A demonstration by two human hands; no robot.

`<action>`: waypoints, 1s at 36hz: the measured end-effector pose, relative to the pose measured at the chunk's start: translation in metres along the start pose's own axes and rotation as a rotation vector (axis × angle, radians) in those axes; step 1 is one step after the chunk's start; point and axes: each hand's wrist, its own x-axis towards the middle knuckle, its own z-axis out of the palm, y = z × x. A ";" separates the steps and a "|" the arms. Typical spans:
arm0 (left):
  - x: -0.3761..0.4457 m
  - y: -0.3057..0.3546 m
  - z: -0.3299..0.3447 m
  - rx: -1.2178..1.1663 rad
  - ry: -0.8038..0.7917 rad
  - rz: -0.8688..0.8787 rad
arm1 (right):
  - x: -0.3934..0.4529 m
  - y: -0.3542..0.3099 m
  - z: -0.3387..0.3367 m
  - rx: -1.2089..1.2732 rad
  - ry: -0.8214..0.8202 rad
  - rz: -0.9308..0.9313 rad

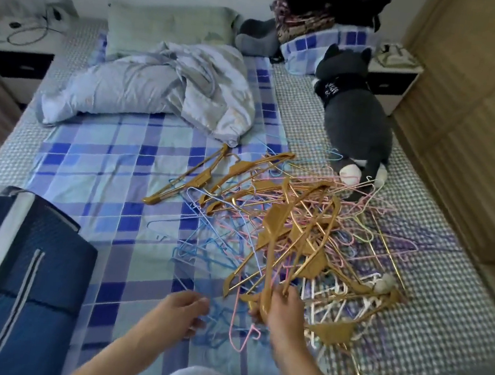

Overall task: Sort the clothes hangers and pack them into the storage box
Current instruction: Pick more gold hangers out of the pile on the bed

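A tangled pile of clothes hangers lies on the bed: golden-brown plastic ones mixed with thin pink, blue, purple and white wire ones. My right hand grips the lower ends of a few golden-brown hangers and lifts them up out of the pile. My left hand hovers just left of it over blue wire hangers, fingers loosely curled and holding nothing. The dark blue fabric storage box with white trim stands at the lower left on the bed's edge.
A crumpled pale blue duvet and pillow lie at the bed's head. A grey plush cat rests beside the hanger pile at right. Folded clothes are stacked at the back; nightstands flank the bed, a wooden wardrobe stands right.
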 end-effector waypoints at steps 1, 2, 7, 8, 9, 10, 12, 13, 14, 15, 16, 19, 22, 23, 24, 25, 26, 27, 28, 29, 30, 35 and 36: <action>0.001 0.006 0.009 -0.013 -0.022 0.029 | -0.010 0.004 0.012 0.031 -0.048 0.008; 0.002 0.012 0.018 -0.042 -0.033 0.059 | -0.020 0.007 0.022 0.080 -0.098 0.012; 0.012 0.032 0.023 -0.209 0.073 0.119 | -0.054 0.021 0.053 0.021 -0.460 -0.119; 0.013 0.032 0.018 -0.207 0.130 0.145 | -0.054 0.022 0.053 -0.005 -0.549 -0.114; 0.015 0.029 0.013 -0.223 0.185 0.169 | -0.052 0.023 0.052 -0.045 -0.616 -0.102; 0.016 0.025 0.007 -0.266 0.226 0.183 | -0.044 0.027 0.050 -0.134 -0.662 -0.087; 0.016 0.014 -0.006 -0.328 0.300 0.186 | -0.023 0.035 0.040 -0.239 -0.688 0.029; 0.014 0.007 -0.012 -0.338 0.337 0.182 | -0.011 0.036 0.034 -0.252 -0.650 0.103; 0.011 0.000 -0.018 -0.351 0.366 0.174 | 0.003 0.039 0.027 -0.256 -0.578 0.176; 0.008 -0.006 -0.024 -0.360 0.386 0.167 | 0.018 0.043 0.015 -0.273 -0.476 0.202; 0.004 -0.013 -0.029 -0.365 0.403 0.159 | 0.031 0.050 0.004 -0.325 -0.366 0.218; -0.001 -0.029 -0.043 -0.312 0.466 0.123 | 0.064 0.058 -0.034 -0.459 -0.153 0.301; -0.004 -0.042 -0.050 -0.300 0.521 0.085 | 0.102 0.060 -0.058 -0.483 -0.065 0.356; -0.004 -0.046 -0.050 -0.309 0.538 0.067 | 0.114 0.056 -0.062 -0.462 -0.034 0.361; -0.004 -0.049 -0.050 -0.313 0.552 0.053 | 0.123 0.050 -0.064 -0.449 -0.002 0.355; -0.004 -0.051 -0.050 -0.315 0.565 0.042 | 0.131 0.042 -0.065 -0.444 0.031 0.345; -0.004 -0.053 -0.049 -0.317 0.580 0.030 | 0.138 0.035 -0.064 -0.437 0.054 0.339; -0.005 -0.053 -0.047 -0.315 0.587 0.025 | 0.146 0.029 -0.066 -0.412 0.077 0.338; -0.005 -0.055 -0.046 -0.314 0.600 0.013 | 0.155 0.026 -0.066 -0.377 0.094 0.344; -0.005 -0.058 -0.046 -0.319 0.619 -0.007 | 0.167 0.028 -0.065 -0.339 0.106 0.374; -0.006 -0.058 -0.045 -0.332 0.623 -0.014 | 0.178 0.030 -0.066 -0.294 0.130 0.401; -0.011 -0.064 -0.042 -0.333 0.655 -0.037 | 0.220 0.050 -0.064 -0.059 0.196 0.532; -0.013 -0.067 -0.043 -0.321 0.664 -0.040 | 0.228 0.054 -0.063 -0.009 0.208 0.544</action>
